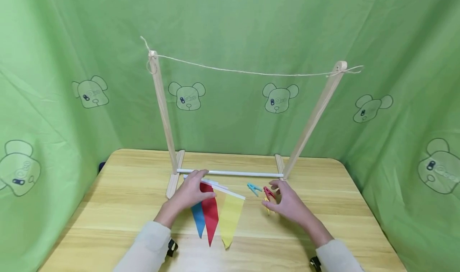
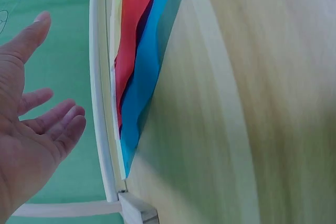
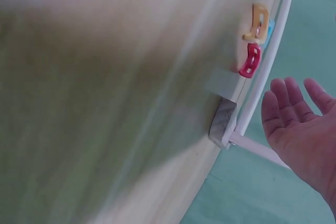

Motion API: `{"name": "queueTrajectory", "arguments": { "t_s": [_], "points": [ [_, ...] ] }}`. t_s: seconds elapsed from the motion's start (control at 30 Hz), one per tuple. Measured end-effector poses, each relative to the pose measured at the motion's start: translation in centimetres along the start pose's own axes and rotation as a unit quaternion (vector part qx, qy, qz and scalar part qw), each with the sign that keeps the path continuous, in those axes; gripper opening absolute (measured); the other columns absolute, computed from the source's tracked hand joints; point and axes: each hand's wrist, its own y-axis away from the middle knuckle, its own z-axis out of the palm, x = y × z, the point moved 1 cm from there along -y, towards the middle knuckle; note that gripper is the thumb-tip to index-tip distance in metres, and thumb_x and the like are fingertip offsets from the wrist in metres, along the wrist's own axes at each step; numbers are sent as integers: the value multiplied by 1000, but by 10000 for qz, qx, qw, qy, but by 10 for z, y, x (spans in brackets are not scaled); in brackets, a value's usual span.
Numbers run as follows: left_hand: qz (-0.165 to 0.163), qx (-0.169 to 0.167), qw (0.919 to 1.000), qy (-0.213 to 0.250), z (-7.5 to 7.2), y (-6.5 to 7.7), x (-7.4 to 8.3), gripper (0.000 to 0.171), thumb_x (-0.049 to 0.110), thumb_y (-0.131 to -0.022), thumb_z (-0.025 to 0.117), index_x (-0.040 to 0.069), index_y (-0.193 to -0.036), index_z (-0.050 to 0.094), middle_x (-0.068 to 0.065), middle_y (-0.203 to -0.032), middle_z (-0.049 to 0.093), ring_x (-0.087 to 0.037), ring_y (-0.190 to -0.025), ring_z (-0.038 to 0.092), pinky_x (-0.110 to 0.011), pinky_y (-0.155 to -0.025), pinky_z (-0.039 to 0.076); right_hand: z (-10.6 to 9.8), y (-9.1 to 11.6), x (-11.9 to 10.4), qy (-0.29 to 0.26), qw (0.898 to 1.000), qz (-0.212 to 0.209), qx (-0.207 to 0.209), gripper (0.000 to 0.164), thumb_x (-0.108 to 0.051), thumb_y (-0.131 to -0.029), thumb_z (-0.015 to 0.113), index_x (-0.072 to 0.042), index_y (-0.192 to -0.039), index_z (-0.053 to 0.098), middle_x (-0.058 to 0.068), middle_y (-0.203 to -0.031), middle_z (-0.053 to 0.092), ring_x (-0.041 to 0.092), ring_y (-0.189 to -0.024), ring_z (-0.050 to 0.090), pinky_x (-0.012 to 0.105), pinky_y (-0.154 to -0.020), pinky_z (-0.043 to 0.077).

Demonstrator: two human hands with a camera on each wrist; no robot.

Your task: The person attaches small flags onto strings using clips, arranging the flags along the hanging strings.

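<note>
Three triangular pennants lie on the table, overlapping along their white top strips: a blue pennant (image 1: 198, 217), a red pennant (image 1: 210, 212) and a yellow pennant (image 1: 230, 218). Above the blue and red ones is my left hand (image 1: 190, 190), fingers loosely bent and thumb apart; the left wrist view shows nothing in this hand (image 2: 37, 114). To the right lie a blue clothespin (image 1: 254, 188), a red clothespin (image 3: 251, 60) and a yellow clothespin (image 3: 259, 22). My right hand (image 1: 287, 202) hovers over the red and yellow ones, partly hiding them. Its palm looks bare in the right wrist view.
Behind the hands stands a wooden frame with a left post (image 1: 163, 108), a right post (image 1: 316, 114) and a white bottom rod (image 1: 244, 173). A slightly sagging string (image 1: 233, 70) joins the post tops. Green curtains (image 1: 230, 132) surround the wooden table (image 1: 115, 192).
</note>
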Motion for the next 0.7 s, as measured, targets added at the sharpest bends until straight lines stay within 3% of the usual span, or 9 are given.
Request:
{"name": "queueTrajectory", "arguments": {
  "t_s": [0.07, 0.3, 0.53, 0.7],
  "points": [
    [-49, -32, 10000, 81, 2, 0, 0, 85, 42, -83, 87, 9, -151, 49, -15, -152, 49, -37, -145, 42, -53, -111, 49, 2, 1, -1, 1, 10000, 67, -52, 73, -38, -83, 87, -2, -136, 51, 14, -121, 60, 28, -107, 61, 44, -89, 54],
    [-11, 29, 9989, 477, 9, -4, 2, 78, 36, -83, 87, 4, -146, 52, -17, -139, 58, -33, -124, 58, -48, -104, 54, 4, 3, -3, 154, 9995, 162, -243, 64, -38, -80, 90, -4, -123, 56, 9, -107, 60, 21, -92, 55, 28, -76, 51],
    [-146, 50, 9990, 426, 12, -4, 4, 76, 35, -84, 86, 4, -146, 53, -15, -143, 58, -32, -131, 54, -48, -109, 51, 5, 5, -1, 423, 9979, 10, -482, 60, -40, -80, 89, -4, -117, 59, 5, -102, 58, 17, -89, 52, 26, -75, 49],
    [-186, 28, 9987, 470, 15, -4, 4, 75, 35, -84, 86, 4, -145, 54, -15, -141, 60, -32, -127, 56, -47, -106, 54, 5, 7, 2, 443, 9970, 182, -605, 60, -42, -78, 89, -3, -113, 59, 5, -95, 55, 16, -84, 49, 26, -68, 45]
  ]
}}
